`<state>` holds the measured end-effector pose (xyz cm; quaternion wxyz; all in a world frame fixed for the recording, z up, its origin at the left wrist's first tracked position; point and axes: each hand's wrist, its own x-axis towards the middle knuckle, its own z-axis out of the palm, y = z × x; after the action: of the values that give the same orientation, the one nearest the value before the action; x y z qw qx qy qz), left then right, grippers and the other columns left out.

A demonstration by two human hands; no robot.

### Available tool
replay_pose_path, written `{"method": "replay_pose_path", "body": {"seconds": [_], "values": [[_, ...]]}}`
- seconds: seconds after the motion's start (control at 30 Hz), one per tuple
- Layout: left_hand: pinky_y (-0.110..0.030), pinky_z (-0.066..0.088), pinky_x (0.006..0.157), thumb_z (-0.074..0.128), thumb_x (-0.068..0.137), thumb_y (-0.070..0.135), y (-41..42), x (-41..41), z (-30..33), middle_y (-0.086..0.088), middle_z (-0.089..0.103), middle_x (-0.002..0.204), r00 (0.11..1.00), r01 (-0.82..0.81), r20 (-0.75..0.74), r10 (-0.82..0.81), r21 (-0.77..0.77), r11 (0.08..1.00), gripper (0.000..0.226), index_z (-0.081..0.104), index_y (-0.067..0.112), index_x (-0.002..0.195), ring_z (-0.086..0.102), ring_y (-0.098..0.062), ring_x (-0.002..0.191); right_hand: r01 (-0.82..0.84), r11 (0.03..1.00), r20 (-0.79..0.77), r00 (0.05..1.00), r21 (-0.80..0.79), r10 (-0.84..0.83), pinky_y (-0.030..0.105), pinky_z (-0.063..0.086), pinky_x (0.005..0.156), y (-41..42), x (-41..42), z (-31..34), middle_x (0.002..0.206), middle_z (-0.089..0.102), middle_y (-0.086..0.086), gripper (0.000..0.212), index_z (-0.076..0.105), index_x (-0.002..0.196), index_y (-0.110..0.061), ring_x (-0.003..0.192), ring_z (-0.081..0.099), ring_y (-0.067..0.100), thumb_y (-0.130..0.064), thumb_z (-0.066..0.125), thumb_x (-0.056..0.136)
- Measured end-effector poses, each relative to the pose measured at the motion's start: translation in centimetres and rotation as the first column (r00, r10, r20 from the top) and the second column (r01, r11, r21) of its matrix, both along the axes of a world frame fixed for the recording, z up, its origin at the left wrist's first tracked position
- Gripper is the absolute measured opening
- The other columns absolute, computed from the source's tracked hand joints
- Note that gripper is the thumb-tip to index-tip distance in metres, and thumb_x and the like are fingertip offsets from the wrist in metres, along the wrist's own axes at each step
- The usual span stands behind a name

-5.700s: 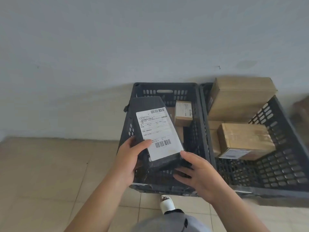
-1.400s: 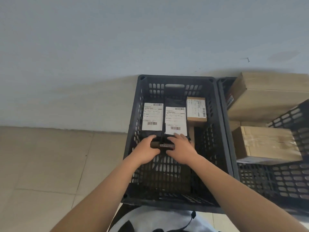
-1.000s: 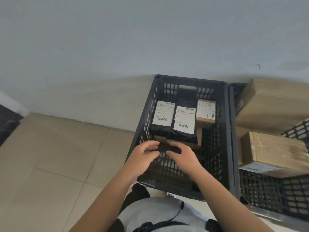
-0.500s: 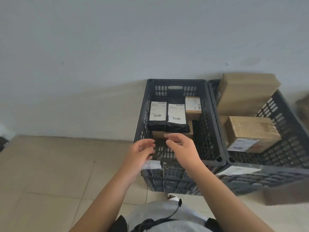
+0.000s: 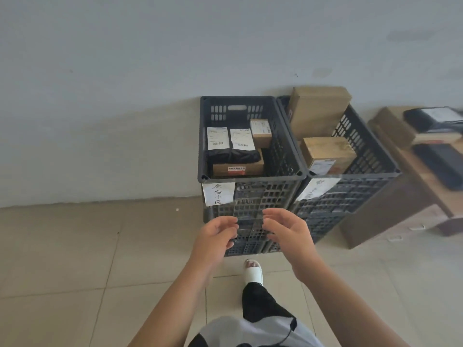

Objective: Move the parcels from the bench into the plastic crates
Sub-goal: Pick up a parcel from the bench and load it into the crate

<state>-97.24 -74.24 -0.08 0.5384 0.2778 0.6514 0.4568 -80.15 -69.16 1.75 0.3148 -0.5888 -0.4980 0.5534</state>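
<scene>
Two dark plastic crates stand side by side against the wall: the left crate (image 5: 250, 182) and the right crate (image 5: 370, 151), each with a handwritten paper tag on its front. In the left crate lie two black mailer bags (image 5: 231, 149) with white labels, whose print is too small to read, over a brown carton (image 5: 238, 169) that they partly cover. The right crate holds cardboard boxes (image 5: 327, 152). The wooden worktop (image 5: 390, 126) is cut off at the right edge, with dark parcels (image 5: 438, 166) on it. The left hand (image 5: 213, 237) and right hand (image 5: 288, 231) hover empty before the crates, fingers loosely curled, slightly apart.
</scene>
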Motion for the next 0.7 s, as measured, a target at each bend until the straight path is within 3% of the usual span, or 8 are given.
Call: {"method": "replay_pose_path", "body": {"seconds": [0.1, 0.23, 0.47, 0.7], "values": [[-0.029, 0.060, 0.088, 0.062, 0.100, 0.011, -0.1, 2.4, 0.7, 0.004, 0.077, 0.105, 0.997, 0.078, 0.003, -0.078, 0.018, 0.997, 0.020, 0.075, 0.025, 0.106, 0.072, -0.015, 0.100, 0.096, 0.995, -0.008, 0.995, 0.024, -0.096, 0.041, 0.057, 0.097, -1.9, 3.1, 0.8, 0.102, 0.076, -0.008, 0.020, 0.075, 0.107, -0.029, 0.102, 0.071, 0.014, -0.014, 0.067, 0.097], [-0.035, 0.060, 0.092, 0.063, 0.101, 0.012, 0.5, 6.1, 1.2, -0.005, 0.076, 0.111, 0.980, 0.192, 0.045, -0.192, 0.007, 0.981, 0.016, 0.074, 0.021, 0.108, 0.072, -0.019, 0.101, 0.259, 0.964, -0.024, 0.966, 0.054, -0.258, 0.039, 0.058, 0.090, -3.2, 7.7, 1.6, 0.096, 0.078, -0.009, 0.021, 0.077, 0.101, -0.029, 0.099, 0.073, 0.020, -0.011, 0.068, 0.095], [-0.043, 0.058, 0.094, 0.065, 0.099, 0.012, 3.8, 14.8, 1.8, -0.017, 0.073, 0.115, 0.933, 0.356, 0.053, -0.356, 0.006, 0.934, 0.015, 0.076, 0.019, 0.106, 0.069, -0.018, 0.094, 0.446, 0.894, -0.077, 0.893, 0.040, -0.443, 0.043, 0.060, 0.092, -2.8, 15.8, 1.6, 0.098, 0.077, -0.005, 0.019, 0.077, 0.103, -0.024, 0.099, 0.073, 0.020, -0.010, 0.067, 0.095], [-0.035, 0.058, 0.089, 0.063, 0.099, 0.008, 9.0, 27.2, 2.9, -0.017, 0.074, 0.115, 0.880, 0.472, 0.046, -0.472, 0.008, 0.881, 0.016, 0.074, 0.015, 0.108, 0.069, -0.017, 0.092, 0.576, 0.816, -0.158, 0.810, 0.038, -0.565, 0.039, 0.059, 0.089, 0.5, 27.6, 2.1, 0.090, 0.076, -0.007, 0.019, 0.077, 0.100, -0.020, 0.098, 0.071, 0.023, -0.007, 0.065, 0.096]]}}
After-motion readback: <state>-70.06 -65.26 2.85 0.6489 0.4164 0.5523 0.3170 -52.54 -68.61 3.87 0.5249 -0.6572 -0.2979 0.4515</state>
